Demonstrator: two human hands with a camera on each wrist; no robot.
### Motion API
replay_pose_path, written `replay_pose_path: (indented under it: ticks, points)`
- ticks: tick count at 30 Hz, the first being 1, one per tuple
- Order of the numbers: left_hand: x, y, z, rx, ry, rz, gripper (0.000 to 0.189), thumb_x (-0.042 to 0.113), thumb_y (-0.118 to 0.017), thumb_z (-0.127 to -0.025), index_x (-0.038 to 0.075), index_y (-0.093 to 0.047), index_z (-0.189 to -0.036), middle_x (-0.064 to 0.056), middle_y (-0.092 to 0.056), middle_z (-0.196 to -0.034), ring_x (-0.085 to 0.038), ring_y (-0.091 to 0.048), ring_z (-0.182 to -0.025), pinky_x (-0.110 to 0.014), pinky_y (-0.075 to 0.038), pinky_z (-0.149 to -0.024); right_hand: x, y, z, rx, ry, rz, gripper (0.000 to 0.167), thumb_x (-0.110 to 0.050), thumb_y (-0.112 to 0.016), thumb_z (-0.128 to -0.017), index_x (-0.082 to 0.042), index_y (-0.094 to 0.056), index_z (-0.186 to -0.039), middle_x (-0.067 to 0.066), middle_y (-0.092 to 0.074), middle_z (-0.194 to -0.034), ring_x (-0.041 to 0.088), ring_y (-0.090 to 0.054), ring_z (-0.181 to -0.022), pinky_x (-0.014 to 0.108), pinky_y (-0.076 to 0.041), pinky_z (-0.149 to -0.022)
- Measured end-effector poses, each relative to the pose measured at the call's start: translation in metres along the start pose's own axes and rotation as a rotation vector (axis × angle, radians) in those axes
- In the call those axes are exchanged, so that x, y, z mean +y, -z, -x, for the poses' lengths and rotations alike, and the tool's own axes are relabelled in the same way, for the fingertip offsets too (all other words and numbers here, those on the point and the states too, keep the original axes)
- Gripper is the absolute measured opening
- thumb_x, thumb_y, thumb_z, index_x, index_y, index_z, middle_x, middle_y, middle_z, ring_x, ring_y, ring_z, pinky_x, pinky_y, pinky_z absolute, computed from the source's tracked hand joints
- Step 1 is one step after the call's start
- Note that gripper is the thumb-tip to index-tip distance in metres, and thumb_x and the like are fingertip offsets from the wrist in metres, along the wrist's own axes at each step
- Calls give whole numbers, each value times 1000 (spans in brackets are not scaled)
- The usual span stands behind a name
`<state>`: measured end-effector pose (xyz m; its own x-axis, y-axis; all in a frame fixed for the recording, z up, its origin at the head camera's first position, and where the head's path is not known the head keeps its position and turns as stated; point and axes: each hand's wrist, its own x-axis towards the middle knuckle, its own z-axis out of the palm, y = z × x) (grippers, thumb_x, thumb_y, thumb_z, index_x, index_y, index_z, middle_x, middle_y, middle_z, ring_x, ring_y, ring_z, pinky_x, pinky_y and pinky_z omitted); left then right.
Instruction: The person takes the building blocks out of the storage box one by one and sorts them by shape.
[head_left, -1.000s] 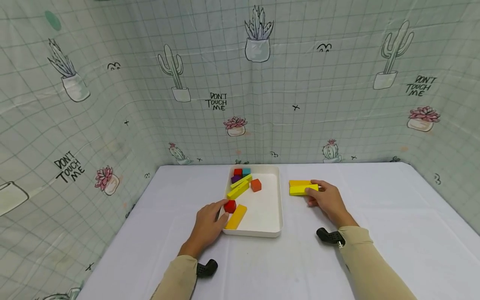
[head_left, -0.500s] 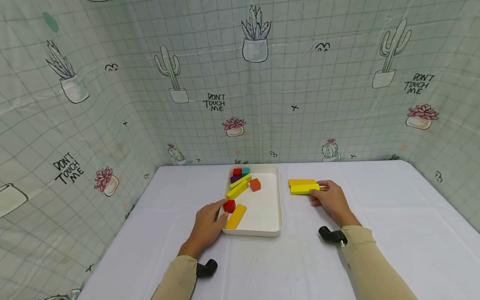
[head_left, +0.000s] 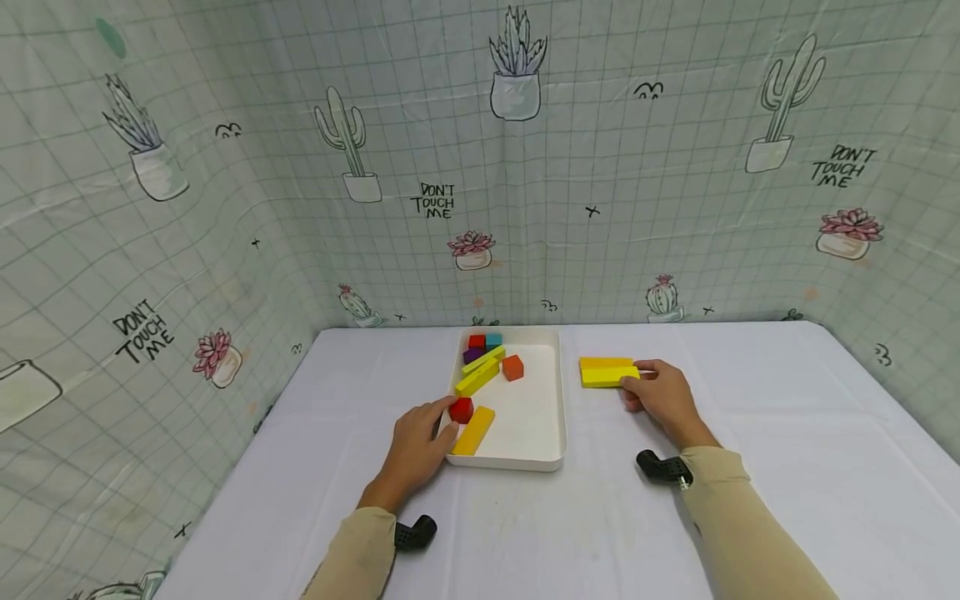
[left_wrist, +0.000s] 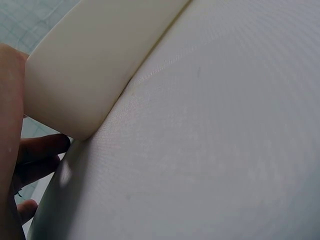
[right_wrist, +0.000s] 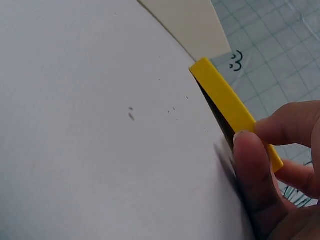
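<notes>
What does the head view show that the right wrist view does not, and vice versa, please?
Only the head view shows the left hand, the orange cube and the second yellow block behind the held block.
Only the right wrist view shows the dark strip along the held block's lower edge.
Both show the right hand pinching that block, plus the white tray, white cloth and patterned backdrop.

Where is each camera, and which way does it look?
Head: worn there, forward and down at the white tray; left hand, right hand and sleeves show.
Left wrist: worn there, toward the tabletop and tray; left fingers show.
Right wrist: worn there, toward the pinched yellow block; right thumb and fingers show.
Shared: head and right wrist both show that block.
</notes>
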<state>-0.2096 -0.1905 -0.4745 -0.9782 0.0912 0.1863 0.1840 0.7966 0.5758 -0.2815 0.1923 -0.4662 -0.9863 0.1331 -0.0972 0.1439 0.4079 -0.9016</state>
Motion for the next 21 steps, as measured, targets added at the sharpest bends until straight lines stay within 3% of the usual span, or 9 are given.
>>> replay_pose_path:
  ticks: [21]
  points:
    - [2,-4,4,19,-12,-1,51,30,-60,-95,17,-55,-144,-8,-59,-139,-32,-50,-128,-59,-28,-113,5,-5,0,73,13,115,54,-20,-61,-97,8,-46,-140,23,-61,-111,14,-66,-65,24,-56,-62]
